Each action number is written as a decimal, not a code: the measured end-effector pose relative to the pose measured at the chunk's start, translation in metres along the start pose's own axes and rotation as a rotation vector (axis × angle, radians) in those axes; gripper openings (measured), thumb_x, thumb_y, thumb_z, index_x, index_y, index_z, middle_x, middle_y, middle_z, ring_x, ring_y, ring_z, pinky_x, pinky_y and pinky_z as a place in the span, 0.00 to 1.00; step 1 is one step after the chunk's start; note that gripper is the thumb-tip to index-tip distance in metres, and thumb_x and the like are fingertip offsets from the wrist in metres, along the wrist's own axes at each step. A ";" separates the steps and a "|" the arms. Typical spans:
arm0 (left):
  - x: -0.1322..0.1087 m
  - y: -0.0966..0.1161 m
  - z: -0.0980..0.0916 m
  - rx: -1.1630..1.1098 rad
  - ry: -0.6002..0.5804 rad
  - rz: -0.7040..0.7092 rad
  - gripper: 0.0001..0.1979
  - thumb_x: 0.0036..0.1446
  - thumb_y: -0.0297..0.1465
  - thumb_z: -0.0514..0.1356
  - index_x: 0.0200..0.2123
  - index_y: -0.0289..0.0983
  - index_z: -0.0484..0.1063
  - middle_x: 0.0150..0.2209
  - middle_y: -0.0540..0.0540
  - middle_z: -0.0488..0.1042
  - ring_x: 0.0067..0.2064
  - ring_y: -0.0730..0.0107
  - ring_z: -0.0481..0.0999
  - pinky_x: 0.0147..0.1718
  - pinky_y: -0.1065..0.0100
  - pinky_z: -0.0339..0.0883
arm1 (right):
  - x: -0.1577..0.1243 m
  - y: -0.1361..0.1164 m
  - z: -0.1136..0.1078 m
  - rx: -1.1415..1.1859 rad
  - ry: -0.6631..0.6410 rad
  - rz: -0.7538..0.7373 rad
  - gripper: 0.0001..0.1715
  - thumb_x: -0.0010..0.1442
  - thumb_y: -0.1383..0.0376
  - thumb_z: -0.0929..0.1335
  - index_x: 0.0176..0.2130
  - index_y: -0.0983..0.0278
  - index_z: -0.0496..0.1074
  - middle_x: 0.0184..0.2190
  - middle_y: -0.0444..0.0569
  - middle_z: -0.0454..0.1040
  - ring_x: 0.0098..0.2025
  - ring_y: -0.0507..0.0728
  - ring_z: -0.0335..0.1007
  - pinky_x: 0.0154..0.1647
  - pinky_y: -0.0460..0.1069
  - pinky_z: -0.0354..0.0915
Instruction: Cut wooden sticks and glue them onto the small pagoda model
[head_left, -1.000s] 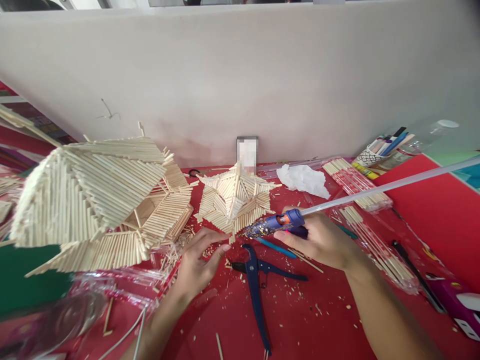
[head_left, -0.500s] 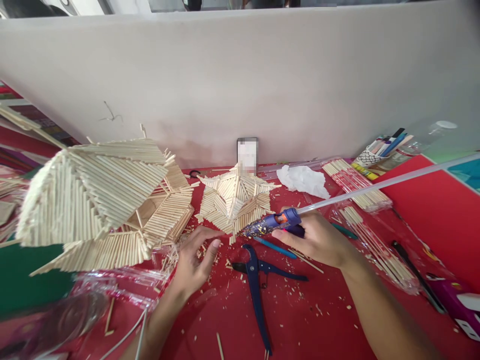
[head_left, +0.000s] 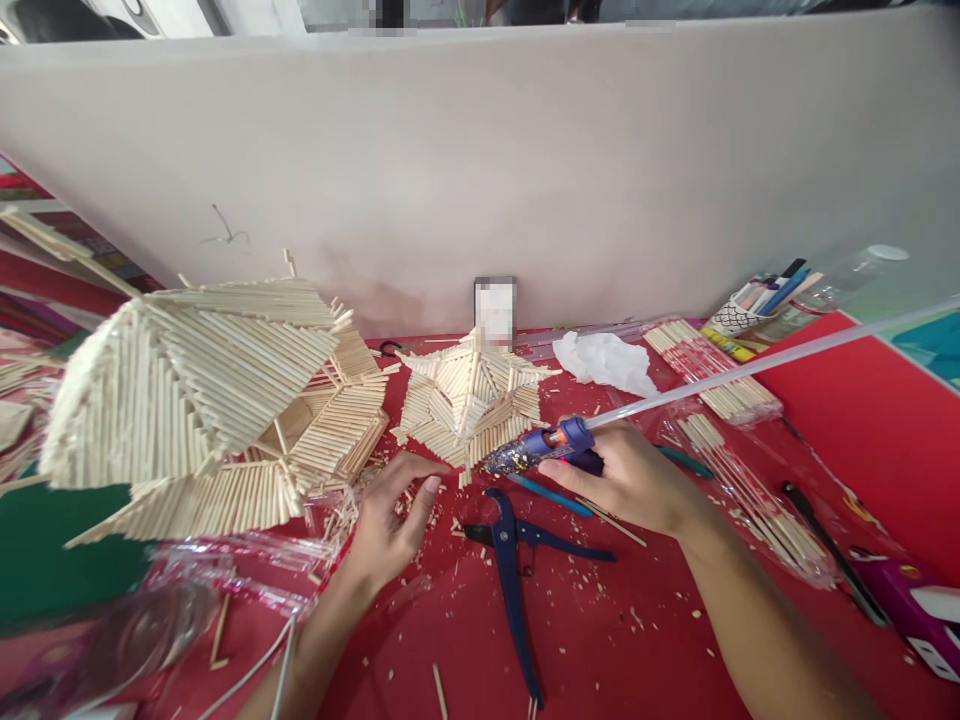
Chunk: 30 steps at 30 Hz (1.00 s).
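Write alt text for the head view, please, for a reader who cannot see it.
A person's right hand holds a blue glue gun, its tip at the near edge of a small stick model; the left hand is beside it, thumb and forefinger apart. A larger stick model stands to the left; blue cutters lie on the red table.
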<state>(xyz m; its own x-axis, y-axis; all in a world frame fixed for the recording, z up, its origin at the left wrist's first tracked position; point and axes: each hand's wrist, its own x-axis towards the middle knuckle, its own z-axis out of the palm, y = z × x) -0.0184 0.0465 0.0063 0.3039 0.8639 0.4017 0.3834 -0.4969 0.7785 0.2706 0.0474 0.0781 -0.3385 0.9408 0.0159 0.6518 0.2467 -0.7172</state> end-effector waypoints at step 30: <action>0.002 -0.005 -0.004 0.037 0.021 -0.020 0.10 0.71 0.31 0.56 0.42 0.39 0.79 0.38 0.47 0.80 0.41 0.66 0.79 0.41 0.66 0.70 | -0.002 0.005 -0.002 0.042 -0.014 0.008 0.21 0.68 0.50 0.67 0.39 0.61 0.82 0.28 0.46 0.79 0.31 0.56 0.73 0.31 0.48 0.63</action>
<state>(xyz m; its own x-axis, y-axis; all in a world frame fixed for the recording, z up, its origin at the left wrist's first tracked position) -0.0231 0.0515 0.0050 0.2780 0.8750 0.3963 0.4214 -0.4818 0.7683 0.2762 0.0478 0.0759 -0.3434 0.9392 0.0007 0.6254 0.2293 -0.7459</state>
